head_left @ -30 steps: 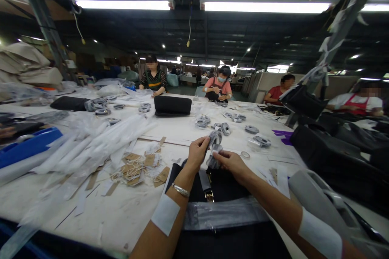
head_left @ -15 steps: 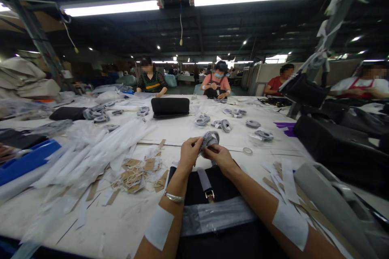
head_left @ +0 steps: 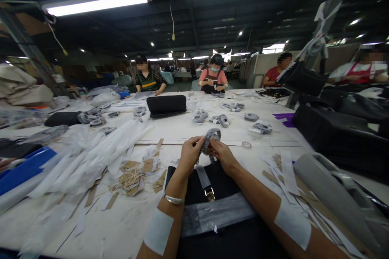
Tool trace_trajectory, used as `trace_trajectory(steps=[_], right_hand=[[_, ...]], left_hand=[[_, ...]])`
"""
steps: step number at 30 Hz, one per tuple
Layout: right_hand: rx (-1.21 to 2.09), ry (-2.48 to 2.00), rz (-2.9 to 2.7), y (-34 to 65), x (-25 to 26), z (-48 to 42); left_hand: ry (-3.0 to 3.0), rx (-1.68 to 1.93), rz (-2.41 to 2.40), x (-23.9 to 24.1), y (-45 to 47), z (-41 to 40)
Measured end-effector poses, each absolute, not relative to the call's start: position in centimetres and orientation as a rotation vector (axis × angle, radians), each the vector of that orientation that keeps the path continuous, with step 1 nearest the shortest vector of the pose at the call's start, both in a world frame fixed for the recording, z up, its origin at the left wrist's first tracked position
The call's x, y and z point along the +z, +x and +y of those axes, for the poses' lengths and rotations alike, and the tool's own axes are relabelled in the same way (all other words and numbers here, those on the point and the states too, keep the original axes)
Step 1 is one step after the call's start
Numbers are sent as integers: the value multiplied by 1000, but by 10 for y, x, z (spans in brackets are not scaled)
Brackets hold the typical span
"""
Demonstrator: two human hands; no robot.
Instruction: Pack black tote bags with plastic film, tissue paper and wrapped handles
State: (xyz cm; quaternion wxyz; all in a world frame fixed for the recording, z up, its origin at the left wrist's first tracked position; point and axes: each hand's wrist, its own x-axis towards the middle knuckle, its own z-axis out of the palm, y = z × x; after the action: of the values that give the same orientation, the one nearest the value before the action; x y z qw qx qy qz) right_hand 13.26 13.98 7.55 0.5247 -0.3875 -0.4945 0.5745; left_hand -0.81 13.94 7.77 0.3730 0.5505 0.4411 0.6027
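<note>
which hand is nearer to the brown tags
Left. The left hand is to the right of the tags and slightly farther back; the right hand is farther right, on the left hand's other side.

Table (head_left: 121,222): white top, cluttered. Dark bag (head_left: 223,184) at the near side, brown tags (head_left: 133,176) heaped left of it, white plastic (head_left: 91,158) further left. Grey coils (head_left: 199,116) scattered mid-table, black case (head_left: 166,106) among them, pale ring (head_left: 246,145) (tape roll, maybe) to the right.
</note>
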Motion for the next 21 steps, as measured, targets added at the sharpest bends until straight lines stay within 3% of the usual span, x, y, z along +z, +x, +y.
trace_trajectory(steps=[21], right_hand=[[1295,-774,-1068,138,74,139]], left_hand=[[1686,1422,1229,77,1,137]])
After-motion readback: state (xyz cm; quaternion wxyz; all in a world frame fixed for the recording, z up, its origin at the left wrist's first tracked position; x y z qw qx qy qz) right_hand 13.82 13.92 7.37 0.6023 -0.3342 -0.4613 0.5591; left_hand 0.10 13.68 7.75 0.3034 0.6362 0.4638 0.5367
